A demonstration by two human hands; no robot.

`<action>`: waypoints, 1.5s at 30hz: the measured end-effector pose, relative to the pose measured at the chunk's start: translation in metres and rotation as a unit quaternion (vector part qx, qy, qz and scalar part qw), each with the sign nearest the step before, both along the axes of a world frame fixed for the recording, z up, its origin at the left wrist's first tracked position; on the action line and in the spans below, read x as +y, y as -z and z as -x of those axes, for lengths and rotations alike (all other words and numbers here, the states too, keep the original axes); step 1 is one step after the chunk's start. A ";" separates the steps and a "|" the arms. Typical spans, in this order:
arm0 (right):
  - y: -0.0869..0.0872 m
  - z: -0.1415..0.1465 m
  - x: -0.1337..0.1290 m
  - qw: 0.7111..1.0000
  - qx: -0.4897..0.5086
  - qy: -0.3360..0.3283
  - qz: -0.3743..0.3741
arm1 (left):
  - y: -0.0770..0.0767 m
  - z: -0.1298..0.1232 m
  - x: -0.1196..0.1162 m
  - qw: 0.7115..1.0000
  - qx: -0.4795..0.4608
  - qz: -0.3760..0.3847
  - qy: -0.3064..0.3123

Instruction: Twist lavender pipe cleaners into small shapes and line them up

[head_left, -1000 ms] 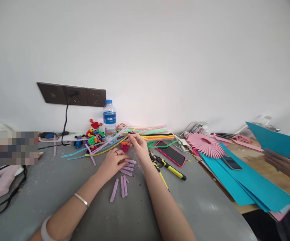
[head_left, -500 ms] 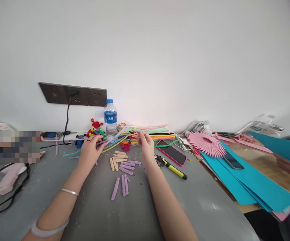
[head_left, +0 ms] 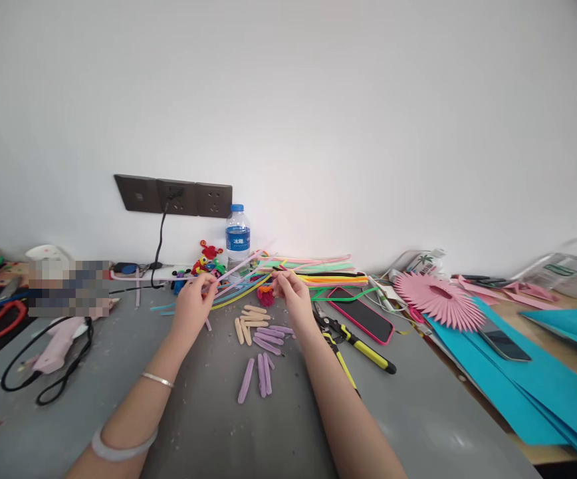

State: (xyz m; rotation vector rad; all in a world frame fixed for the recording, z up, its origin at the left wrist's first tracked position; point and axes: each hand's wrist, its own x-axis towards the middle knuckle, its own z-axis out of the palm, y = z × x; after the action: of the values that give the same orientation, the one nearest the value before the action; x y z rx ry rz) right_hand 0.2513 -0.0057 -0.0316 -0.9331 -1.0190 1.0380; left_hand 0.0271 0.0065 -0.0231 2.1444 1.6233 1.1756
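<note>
My left hand (head_left: 195, 301) is closed in a pinch on a lilac pipe cleaner (head_left: 241, 265), which slants up to the right in front of the water bottle. Facing it, my right hand (head_left: 291, 293) has thumb and fingers pressed together; a small dark tip shows there, too little to name. Behind both hands lies a bundle of coloured pipe cleaners (head_left: 331, 279). On the grey table (head_left: 203, 412) between my forearms are several beige fuzzy sticks (head_left: 244, 329) and several purple fuzzy sticks (head_left: 263, 374). Yellow-black pliers (head_left: 368, 351) lie beside my right wrist.
A water bottle (head_left: 237, 239) stands against the wall. Right of the pliers lies a pink-edged phone (head_left: 363, 316); farther right are a pink folded-paper ring (head_left: 438, 299) and blue sheets (head_left: 518, 392). A pink glue gun (head_left: 59, 346) with a looped black cord rests at left.
The view has swung left, so the scene sits farther right. My left fingers, earlier curled over the stems, now pinch the lilac pipe cleaner. A person's hand at the right edge has left view.
</note>
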 end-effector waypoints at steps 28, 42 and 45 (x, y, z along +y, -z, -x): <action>-0.005 0.015 -0.014 0.983 0.008 -0.185 0.004 | 0.006 -0.039 -0.020 0.863 -0.453 0.195 0.114; -0.005 0.011 -0.013 0.979 -0.004 -0.201 0.011 | 0.001 -0.039 -0.028 0.880 -0.319 0.281 0.214; -0.007 0.009 -0.014 0.975 -0.001 -0.220 0.027 | 0.001 -0.037 -0.027 0.888 -0.290 0.272 0.231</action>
State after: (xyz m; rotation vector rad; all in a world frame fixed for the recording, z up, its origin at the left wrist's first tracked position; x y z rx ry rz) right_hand 0.2423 -0.0199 -0.0248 -0.7664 -1.2371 1.4385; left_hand 0.0639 -0.0210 -0.0241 1.4942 0.9491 0.9305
